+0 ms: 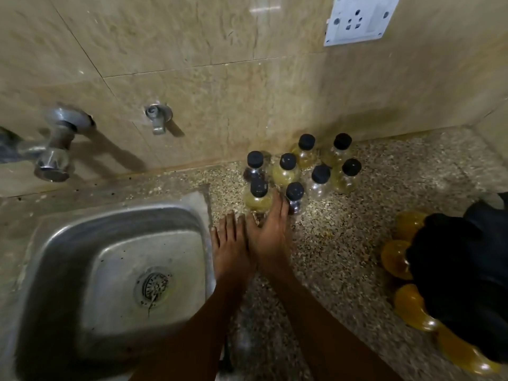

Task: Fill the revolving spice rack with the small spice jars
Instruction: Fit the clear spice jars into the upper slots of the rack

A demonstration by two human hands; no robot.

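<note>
Several small clear spice jars with black caps stand clustered on the speckled counter by the wall; most hold yellow powder, two hold dark spice. My left hand lies flat on the counter beside the sink, fingers straight. My right hand reaches forward with straight fingers, its tips touching between the nearest yellow jar and a dark jar. The black revolving spice rack stands at the right, with several yellow-filled jars around its lower edge.
A steel sink fills the lower left, with a tap and a second valve on the tiled wall above. A white wall socket sits at the top right. Bare speckled counter lies between jars and rack.
</note>
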